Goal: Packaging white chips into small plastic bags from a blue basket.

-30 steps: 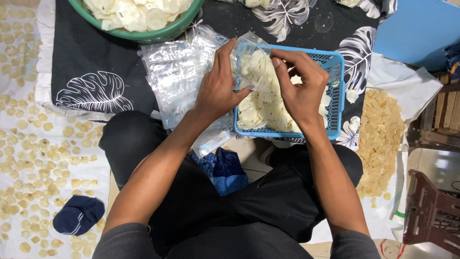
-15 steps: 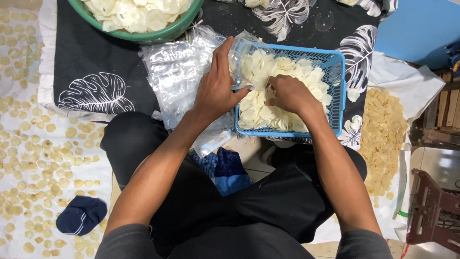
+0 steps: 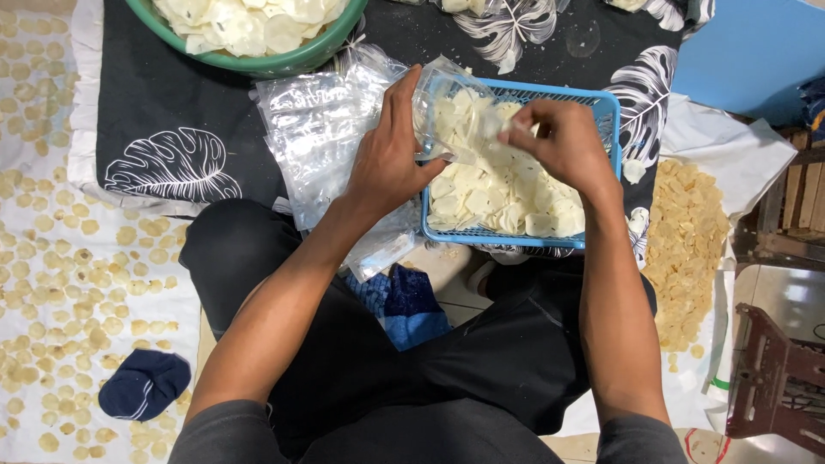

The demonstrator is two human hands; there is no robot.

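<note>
A blue plastic basket [image 3: 607, 105] holds many pale thin crackers [image 3: 503, 193]. My left hand [image 3: 388, 159] grips a small clear plastic bag [image 3: 444, 107] at the basket's left rim, mouth turned to the right, with some crackers inside. My right hand [image 3: 560, 142] is over the basket, fingers pinched on a few crackers at the bag's mouth. A stack of empty clear bags [image 3: 322, 129] lies just left of my left hand on a black cloth with white leaf prints [image 3: 163, 129].
A green bowl [image 3: 296, 62] of the same pale crackers stands at the top. Yellowish crackers are spread on a white sheet [image 3: 51, 283] at left and heaped at right [image 3: 683, 232]. A dark sock [image 3: 142, 384] lies lower left. A brown stool [image 3: 778, 378] stands at right.
My right hand dipped into the basket's crackers and has come back up to the bag's mouth with a pinch of them. My left hand kept holding the bag.
</note>
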